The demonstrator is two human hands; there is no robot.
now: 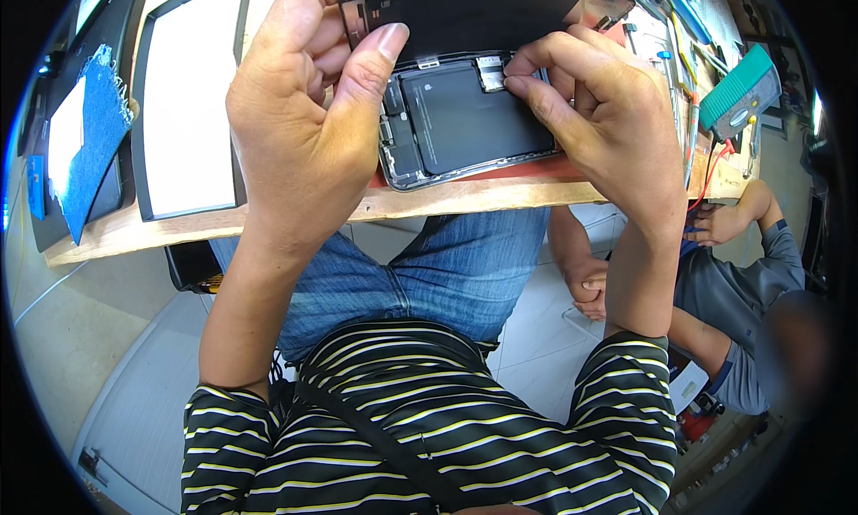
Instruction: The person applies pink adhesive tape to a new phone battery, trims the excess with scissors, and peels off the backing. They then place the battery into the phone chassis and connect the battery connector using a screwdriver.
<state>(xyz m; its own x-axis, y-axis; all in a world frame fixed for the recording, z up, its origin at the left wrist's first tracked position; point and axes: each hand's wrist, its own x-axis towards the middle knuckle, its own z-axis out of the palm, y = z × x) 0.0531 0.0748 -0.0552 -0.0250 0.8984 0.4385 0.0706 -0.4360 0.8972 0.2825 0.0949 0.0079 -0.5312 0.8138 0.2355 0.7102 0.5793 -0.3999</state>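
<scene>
An opened smartphone body (478, 117) lies near the table's front edge, its wide black battery and inner parts exposed. The phone's dark screen panel (456, 19) is raised along the far side of the body. My left hand (308, 113) grips that panel at its left end, thumb on the near face and fingers behind. With thumb and forefinger together, my right hand (599, 113) pinches the right edge of a small silver metal plate (491, 74) at the upper part of the phone body. The other right fingers are curled and partly hidden.
A white dark-framed panel (192, 104) and a blue cloth (89, 149) lie left on the wooden table (465, 196). Right are a green-cased multimeter (740, 93) with a red lead (712, 171) and several hand tools. Another person (724, 283) sits close at the right.
</scene>
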